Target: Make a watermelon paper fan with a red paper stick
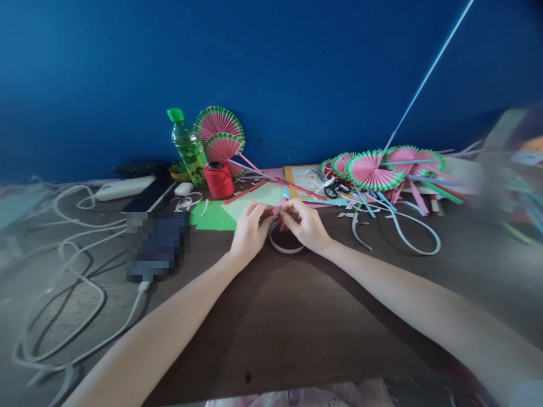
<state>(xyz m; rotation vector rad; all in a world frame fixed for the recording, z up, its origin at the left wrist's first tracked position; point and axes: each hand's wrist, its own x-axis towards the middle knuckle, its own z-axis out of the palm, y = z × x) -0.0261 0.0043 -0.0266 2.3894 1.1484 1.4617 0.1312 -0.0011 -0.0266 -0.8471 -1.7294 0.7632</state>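
My left hand and my right hand meet above the middle of the dark table, fingertips pinched together on a small pink piece that the fingers mostly hide. Just below the fingertips, between the hands, is a loop of thin white strip. Green paper sheets lie behind my left hand. Beyond my right hand, black-handled scissors rest near pleated pink and green paper fans.
A green-capped bottle, a red spool and two more fans stand at the back left. A phone and looping white cables cover the left side. White strips curl at right.
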